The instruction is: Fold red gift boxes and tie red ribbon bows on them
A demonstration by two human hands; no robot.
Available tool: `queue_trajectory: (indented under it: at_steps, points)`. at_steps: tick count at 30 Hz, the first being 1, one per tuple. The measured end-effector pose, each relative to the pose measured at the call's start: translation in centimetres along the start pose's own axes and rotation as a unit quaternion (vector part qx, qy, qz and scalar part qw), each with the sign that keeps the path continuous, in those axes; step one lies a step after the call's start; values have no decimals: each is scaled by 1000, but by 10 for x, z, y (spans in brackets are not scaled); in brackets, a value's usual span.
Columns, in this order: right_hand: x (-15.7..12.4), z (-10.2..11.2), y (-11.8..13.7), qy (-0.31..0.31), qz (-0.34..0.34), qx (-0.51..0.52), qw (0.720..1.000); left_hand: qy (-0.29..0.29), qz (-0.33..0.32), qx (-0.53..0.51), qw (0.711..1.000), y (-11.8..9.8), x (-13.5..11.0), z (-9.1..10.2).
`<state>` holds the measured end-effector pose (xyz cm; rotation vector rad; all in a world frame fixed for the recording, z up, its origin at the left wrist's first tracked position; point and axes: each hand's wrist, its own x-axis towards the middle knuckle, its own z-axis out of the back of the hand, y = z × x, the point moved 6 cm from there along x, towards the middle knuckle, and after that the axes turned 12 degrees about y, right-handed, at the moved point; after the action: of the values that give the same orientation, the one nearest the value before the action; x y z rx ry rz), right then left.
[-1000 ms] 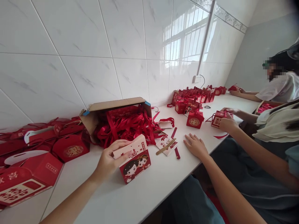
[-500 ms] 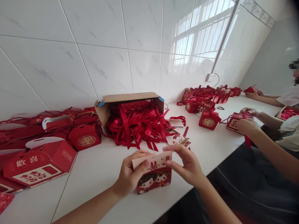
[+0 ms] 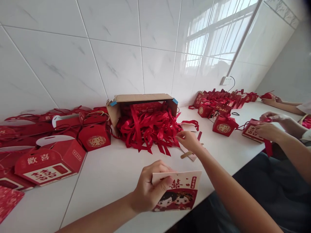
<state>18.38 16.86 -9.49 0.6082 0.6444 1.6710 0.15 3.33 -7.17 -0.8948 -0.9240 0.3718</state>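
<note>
My left hand [image 3: 154, 187] grips the top edge of a small gift box [image 3: 178, 202], thumb in front and fingers behind. The box has a cream top band with red characters and two cartoon faces on red below; it tilts above the front of the table. My right hand [image 3: 188, 140] is away from the box, at the right edge of a heap of red ribbons [image 3: 150, 129]. Its fingers are bent together at the ribbon ends; what they pinch, if anything, is hidden. The ribbons spill out of a cardboard box [image 3: 143, 97] lying on its side.
Red gift boxes [image 3: 50, 165] crowd the left side. Beneath my right forearm lie a wooden stick [image 3: 186, 155] and printed cards. More red boxes [image 3: 224, 125] stand farther right. A co-worker's hands [image 3: 269, 129] handle another box at the right; another person's hands are beyond.
My right hand has let go of the gift box and moved up and forward to the ribbons. The left hand has shifted the box slightly right and down. The view has turned a little left.
</note>
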Motion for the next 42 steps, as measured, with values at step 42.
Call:
queue_trajectory:
  at_steps: [42]
  points:
    - [-134, 27, -92, 91, 71, -34, 993, 21, 31, 13, 999, 3, 0, 0]
